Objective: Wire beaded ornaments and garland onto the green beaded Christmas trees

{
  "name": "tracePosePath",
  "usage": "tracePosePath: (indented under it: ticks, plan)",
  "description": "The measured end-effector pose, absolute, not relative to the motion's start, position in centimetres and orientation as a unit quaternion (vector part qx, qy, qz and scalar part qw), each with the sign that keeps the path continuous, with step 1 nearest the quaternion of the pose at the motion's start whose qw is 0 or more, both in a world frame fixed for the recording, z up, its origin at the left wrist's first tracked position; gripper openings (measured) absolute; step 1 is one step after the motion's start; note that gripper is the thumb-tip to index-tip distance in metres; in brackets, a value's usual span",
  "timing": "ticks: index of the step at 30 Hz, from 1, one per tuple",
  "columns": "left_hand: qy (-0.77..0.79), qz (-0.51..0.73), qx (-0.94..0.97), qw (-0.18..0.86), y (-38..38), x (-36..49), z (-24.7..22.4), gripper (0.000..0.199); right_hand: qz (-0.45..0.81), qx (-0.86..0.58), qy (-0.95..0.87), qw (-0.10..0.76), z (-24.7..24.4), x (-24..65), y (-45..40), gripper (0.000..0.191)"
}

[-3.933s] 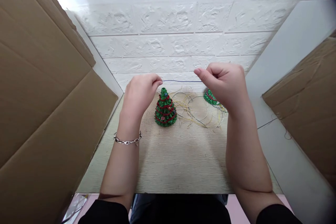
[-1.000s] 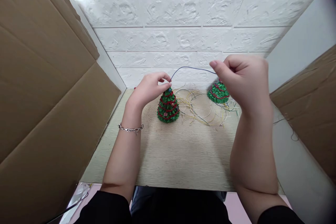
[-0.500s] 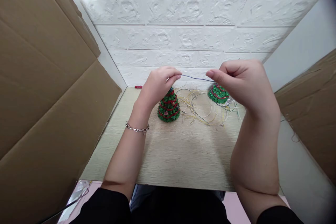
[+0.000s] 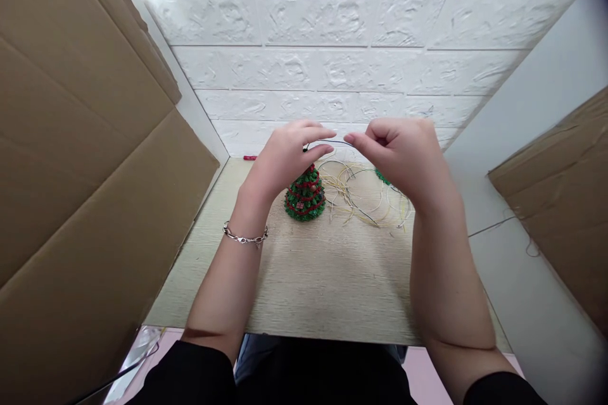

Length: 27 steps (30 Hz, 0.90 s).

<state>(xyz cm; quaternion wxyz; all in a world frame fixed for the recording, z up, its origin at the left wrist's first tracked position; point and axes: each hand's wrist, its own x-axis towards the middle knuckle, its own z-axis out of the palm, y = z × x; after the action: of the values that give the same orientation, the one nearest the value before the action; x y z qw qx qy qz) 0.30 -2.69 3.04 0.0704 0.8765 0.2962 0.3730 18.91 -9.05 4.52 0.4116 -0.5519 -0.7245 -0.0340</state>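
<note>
A thin dark blue cord [image 4: 339, 141] arches from near the top of a small green Christmas tree [image 4: 305, 195] to my right hand. That tree stands upright and carries red trim and little ornaments. Beside its top is my left hand [image 4: 289, 155], open, with thumb and forefinger parted and the cord passing between them. My right hand [image 4: 399, 155] pinches the cord between thumb and bent forefinger. Behind the right hand, a second green tree [image 4: 382, 176] is mostly hidden.
Loose yellow, white and dark cords [image 4: 361, 193] lie tangled at the back of the wooden tabletop [image 4: 327, 285]. A small red item [image 4: 249, 157] is at the back left. Cardboard [image 4: 95, 158] stands on the left, more cardboard [image 4: 560, 183] on the right, and a white brick-patterned wall [image 4: 318, 66] behind.
My right hand has moved left, nearer to my left hand, and now covers most of the second tree. The left finger and thumb have parted, letting go of the cord.
</note>
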Motion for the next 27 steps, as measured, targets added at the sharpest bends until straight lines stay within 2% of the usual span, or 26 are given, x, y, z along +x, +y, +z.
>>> tracePosePath:
  ticks: [5, 11, 15, 20, 23, 27]
  plan:
    - [0.282, 0.349, 0.893, 0.042, -2.8, 0.7, 3.0, 0.014, -0.043, -0.565, -0.721, 0.398, 4.1, 18.0, -8.4, 0.048]
    - [0.368, 0.337, 0.867, 0.006, -2.6, 0.7, 2.8, 0.022, 0.007, -0.574, -0.734, 0.363, 4.0, 17.1, -8.5, 0.042]
    - [0.392, 0.371, 0.841, 0.036, -2.2, 0.3, 2.7, 0.016, 0.067, -0.573, -0.746, 0.332, 4.1, 17.7, -8.9, 0.031]
    - [0.409, 0.387, 0.816, 0.131, -1.4, -0.3, 2.6, 0.013, 0.110, -0.584, -0.742, 0.311, 4.8, 19.1, -9.5, 0.025]
    - [0.420, 0.350, 0.822, 0.158, -1.2, -0.5, 2.6, 0.013, 0.102, -0.585, -0.741, 0.312, 5.0, 19.5, -9.5, 0.021]
    - [0.413, 0.343, 0.831, 0.143, -1.9, -0.2, 2.8, 0.017, 0.060, -0.586, -0.733, 0.340, 4.5, 19.2, -8.9, 0.019]
